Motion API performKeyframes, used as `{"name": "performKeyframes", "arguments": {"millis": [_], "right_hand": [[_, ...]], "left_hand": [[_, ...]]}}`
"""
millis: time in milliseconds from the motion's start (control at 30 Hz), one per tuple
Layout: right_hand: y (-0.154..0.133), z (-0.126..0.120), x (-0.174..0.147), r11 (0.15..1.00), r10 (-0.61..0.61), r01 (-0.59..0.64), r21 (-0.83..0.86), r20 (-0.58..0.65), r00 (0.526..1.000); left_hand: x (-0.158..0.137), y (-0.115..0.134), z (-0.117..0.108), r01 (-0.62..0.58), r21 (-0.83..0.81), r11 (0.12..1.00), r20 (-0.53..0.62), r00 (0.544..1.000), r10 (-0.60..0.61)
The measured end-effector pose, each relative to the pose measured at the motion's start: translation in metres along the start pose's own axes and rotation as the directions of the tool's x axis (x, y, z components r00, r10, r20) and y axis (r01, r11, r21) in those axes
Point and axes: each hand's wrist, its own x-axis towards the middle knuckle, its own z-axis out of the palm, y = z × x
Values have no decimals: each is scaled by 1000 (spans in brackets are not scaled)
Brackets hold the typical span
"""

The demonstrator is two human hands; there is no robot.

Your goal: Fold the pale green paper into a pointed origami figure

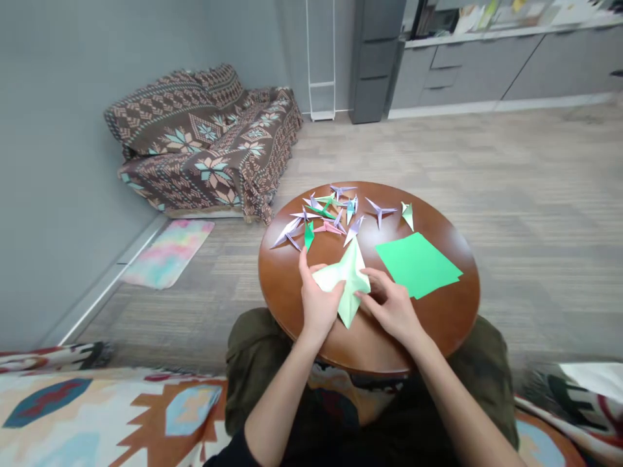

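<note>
A pale green sheet of origami paper, partly folded and creased into a star-like shape, is held between my two hands just above the near part of the round table. My left hand grips its left side, the thumb pressed on the paper and the index finger stretched out beyond it. At the right edge, my right hand pinches the paper between thumb and fingers. Beyond the paper lie several folded paper cranes in purple, green, pink and white. Flat green paper sheets rest to the right of my right hand.
The brown round table stands over my knees. Apart from the cluster sit a purple crane and a pale green one. A covered sofa, a pastel mat and grey cabinets are farther off.
</note>
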Motion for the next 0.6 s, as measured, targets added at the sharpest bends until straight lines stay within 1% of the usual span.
{"name": "performKeyframes", "arguments": {"millis": [67,100,167,233,267,333,400,467,533,600], "right_hand": [[3,-2,0,999,6,-7,-44,-20,1000],[5,-3,0,999,10,-12,-52,-31,999],[7,-4,1,998,16,-19,-57,-48,999],[7,-5,0,998,19,-22,-54,-59,998],[8,-5,0,998,20,-23,-52,-61,998],[8,-6,-2,999,21,-24,-47,-62,998],[9,-6,-3,999,19,-22,-42,-57,998],[9,-7,-4,999,18,-20,-39,-54,998],[9,-7,-3,999,19,-21,-41,-47,999],[8,-7,-3,999,18,-19,-48,-35,999]], "left_hand": [[-3,-2,1,-67,-75,995,81,994,74],[-4,-2,1,-94,-132,987,141,984,113],[-4,-3,-2,-118,-227,967,275,944,180],[-1,-4,-6,-135,-232,963,406,887,222],[2,-4,-9,-133,-239,962,448,863,231],[8,-6,-13,-71,-292,954,503,837,216],[14,-8,-16,35,-344,938,554,814,173],[17,-11,-16,117,-342,932,586,802,114],[18,-12,-14,127,-297,946,583,809,75],[17,-12,-10,74,-237,969,565,822,75]]}}
